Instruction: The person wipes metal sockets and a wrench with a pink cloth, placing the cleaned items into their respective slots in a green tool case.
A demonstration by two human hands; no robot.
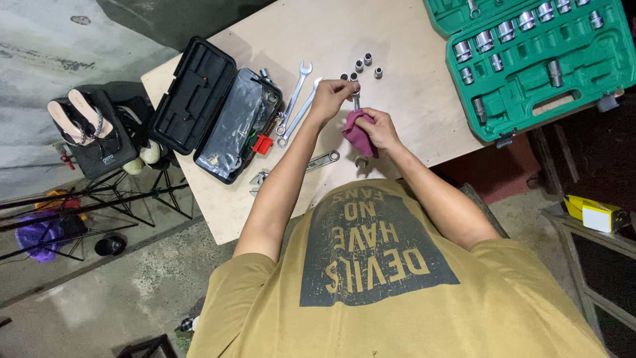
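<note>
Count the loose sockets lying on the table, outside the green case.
5 loose sockets: two side by side, one to their right, two by the left hand. That hand may hide more.

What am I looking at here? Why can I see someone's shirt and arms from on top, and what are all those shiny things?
The picture comes from a camera worn on a person's head, looking straight down, so you see their shirt, arms and both hands. There is no machine, just bare hands. The left hand pinches the top end of a small metal tool. The right hand holds a dark pink cloth against that tool. Below them is a pale wooden table. On it lie long wrenches, little round sockets, an open black toolbox and an open green case with more sockets in its slots. Beside the table, a pair of sandals sits on a black stand.
</note>
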